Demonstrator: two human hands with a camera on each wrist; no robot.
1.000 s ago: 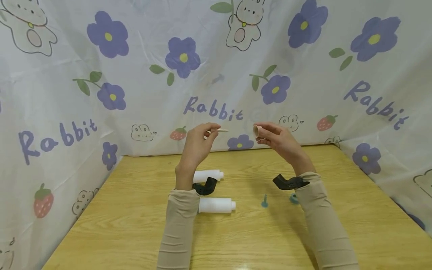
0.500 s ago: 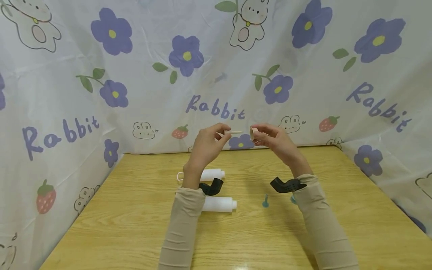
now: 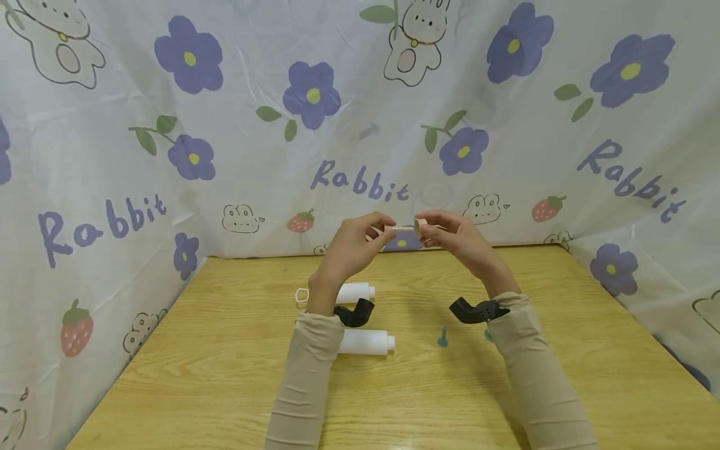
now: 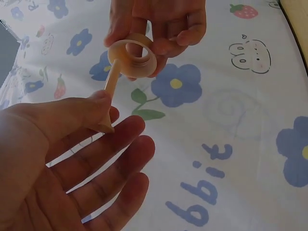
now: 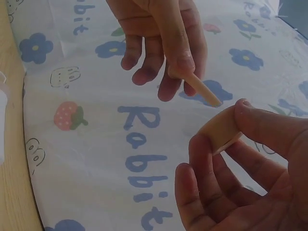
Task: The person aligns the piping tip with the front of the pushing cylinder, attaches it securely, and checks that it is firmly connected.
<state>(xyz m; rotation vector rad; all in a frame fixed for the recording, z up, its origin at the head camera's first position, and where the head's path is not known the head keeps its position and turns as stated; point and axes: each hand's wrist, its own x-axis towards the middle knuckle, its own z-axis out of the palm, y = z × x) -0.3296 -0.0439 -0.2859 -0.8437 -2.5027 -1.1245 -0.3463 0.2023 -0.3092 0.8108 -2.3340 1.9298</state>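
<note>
In the head view, both hands are raised above the far part of the table. My left hand (image 3: 354,247) pinches a thin beige peg (image 4: 111,83) between thumb and fingers, near its flared end. A beige ring (image 4: 139,67) with a flared rim is held between the thumb and fingers of my right hand (image 3: 464,244). The peg's narrow tip (image 5: 214,100) points at the ring and lies close to its rim; whether they touch I cannot tell.
Two white cylinders (image 3: 365,342) with narrow necks lie on the wooden table (image 3: 405,400), one having a white loop (image 3: 302,295) at its end. A teal peg (image 3: 443,339) stands there; a teal piece (image 3: 489,335) is partly hidden by the right sleeve. A patterned cloth (image 3: 242,150) hangs behind.
My left hand has moved right with the peg, closing the gap to the ring. My right hand has shifted slightly left, turning the ring a little.
</note>
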